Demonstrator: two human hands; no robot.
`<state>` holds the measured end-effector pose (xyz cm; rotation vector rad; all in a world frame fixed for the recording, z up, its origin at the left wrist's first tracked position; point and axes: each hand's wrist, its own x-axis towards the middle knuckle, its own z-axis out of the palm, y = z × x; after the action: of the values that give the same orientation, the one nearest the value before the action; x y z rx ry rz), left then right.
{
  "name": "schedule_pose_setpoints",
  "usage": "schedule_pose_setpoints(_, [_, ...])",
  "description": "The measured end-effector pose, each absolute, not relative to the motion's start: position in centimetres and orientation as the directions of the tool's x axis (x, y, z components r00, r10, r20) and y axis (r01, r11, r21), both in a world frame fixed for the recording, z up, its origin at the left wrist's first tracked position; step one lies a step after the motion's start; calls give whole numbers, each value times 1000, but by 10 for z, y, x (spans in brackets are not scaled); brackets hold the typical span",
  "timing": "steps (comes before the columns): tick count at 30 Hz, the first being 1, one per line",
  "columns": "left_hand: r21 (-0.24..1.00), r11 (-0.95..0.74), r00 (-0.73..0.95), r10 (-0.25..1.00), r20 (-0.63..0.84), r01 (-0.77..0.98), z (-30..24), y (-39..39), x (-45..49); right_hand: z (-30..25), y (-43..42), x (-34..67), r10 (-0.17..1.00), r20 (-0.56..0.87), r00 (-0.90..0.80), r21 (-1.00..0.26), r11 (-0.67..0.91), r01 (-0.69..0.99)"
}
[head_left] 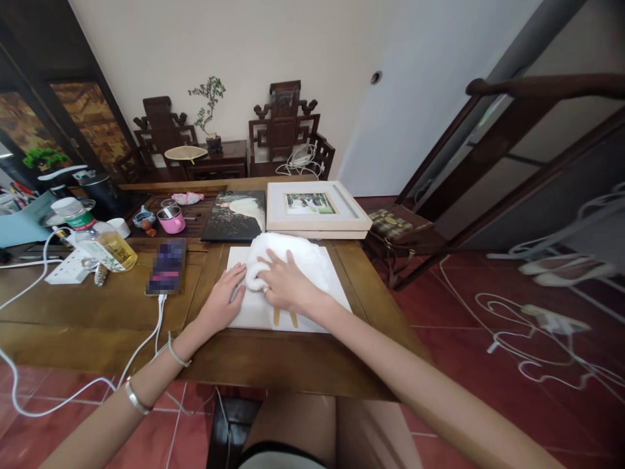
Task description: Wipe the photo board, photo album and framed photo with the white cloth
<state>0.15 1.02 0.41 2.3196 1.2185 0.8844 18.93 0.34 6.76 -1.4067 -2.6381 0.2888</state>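
A white rectangular board point(254, 314) lies flat near the front edge of the table; two gold-coloured strips show by its near edge. A fluffy white cloth point(297, 251) is bunched over its far and middle part, hiding much of the surface. My right hand point(286, 283) presses down on the cloth, fingers parted and partly sunk in its folds, gripping it against the board. At the board's left edge rests my left hand point(224, 296), its fingers stretched out flat with nothing in them.
Behind the board are a framed picture point(317, 228) and a dark photo panel point(229, 228). To the left are a charging phone point(166, 267), pink cup point(172, 221), oil bottle point(114, 244) and power strip point(71, 268). A wooden chair point(488, 143) stands right.
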Motion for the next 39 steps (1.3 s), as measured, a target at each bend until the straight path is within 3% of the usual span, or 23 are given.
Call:
schedule_pose_setpoints(4, [578,-564,435,825,361,590,4,10,1,66,-39,189,780,10,-625,-225,611,759])
schedule_pose_setpoints(10, [567,-562,449,826,342,602,7,10,1,75,-95,208,673,-8,-740,-362,688,629])
schedule_pose_setpoints(14, [570,-559,439,828,349,602,6,9,1,77,-70,222,725,27,-688,-374,646,666])
schedule_pose_setpoints(19, [580,-540,428,841,332,610,9,8,2,72,-15,214,843,41,-537,-272,526,806])
schedule_pose_setpoints(23, [634,-494,376,868,324,595,15,8,2,65,-11,188,858,36,-513,-256,504,825])
schedule_pose_setpoints(25, [678,-467,321,884,341,568,18,6,1,63,-24,180,809,45,-585,-260,575,776])
schedule_pose_setpoints(29, [726,-448,251,894,371,522,23,3,2,68,-60,183,591,40,-805,-303,775,554])
schedule_pose_setpoints(31, [725,-448,250,894,372,523,23,2,3,75,-75,193,524,29,-852,-353,802,481])
schedule_pose_setpoints(35, [678,-468,297,884,361,567,19,3,5,85,-80,215,609,13,-793,-427,721,546])
schedule_pose_setpoints(39, [646,-475,328,880,344,598,16,4,5,83,-45,226,764,13,-645,-393,597,699])
